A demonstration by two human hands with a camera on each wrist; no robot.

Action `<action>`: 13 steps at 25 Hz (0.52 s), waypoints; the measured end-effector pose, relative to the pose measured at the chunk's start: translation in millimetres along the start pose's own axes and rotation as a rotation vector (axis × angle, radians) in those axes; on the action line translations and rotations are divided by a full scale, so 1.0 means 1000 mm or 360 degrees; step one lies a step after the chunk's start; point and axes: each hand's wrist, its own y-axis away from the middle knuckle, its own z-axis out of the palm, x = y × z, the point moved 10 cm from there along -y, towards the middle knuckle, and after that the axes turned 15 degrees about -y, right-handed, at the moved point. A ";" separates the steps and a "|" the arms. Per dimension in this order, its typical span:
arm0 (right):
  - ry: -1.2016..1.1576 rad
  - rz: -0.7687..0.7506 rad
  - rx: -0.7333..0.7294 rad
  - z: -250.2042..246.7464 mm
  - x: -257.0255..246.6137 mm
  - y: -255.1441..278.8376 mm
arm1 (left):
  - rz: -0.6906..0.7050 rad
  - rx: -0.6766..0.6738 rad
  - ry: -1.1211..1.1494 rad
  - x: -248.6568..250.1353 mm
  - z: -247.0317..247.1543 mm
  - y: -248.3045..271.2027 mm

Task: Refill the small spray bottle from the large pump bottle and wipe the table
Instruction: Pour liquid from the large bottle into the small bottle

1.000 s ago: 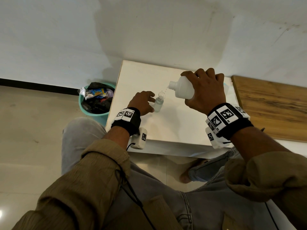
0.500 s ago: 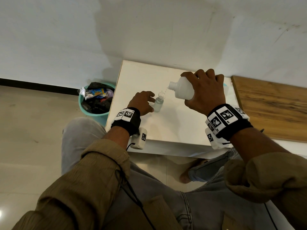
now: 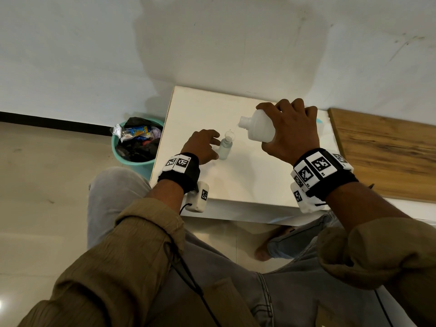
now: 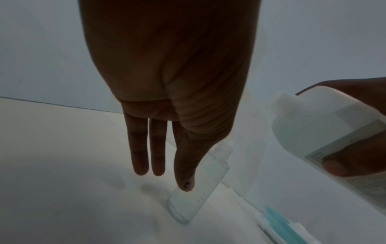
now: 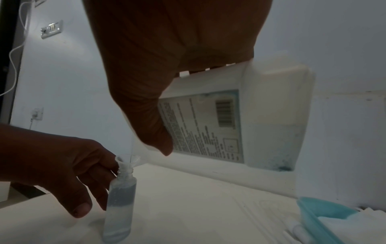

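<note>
On the white table stands the small clear spray bottle, uncapped, with a little clear funnel in its neck and liquid partway up. My left hand steadies it from the left, fingers curled against its side and thumb low beside it. My right hand grips the large white bottle, pump off, tipped with its open mouth toward the funnel. In the right wrist view a thin stream runs down into the funnel. The large bottle's label faces that camera.
A teal bin full of rubbish stands on the floor left of the table. A wooden board adjoins the table on the right. A teal tray with white cloth sits at the table's back right, against the wall.
</note>
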 end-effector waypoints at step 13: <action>-0.0006 0.0009 -0.0018 0.002 -0.001 0.001 | 0.0014 -0.0001 0.0014 0.001 0.000 0.000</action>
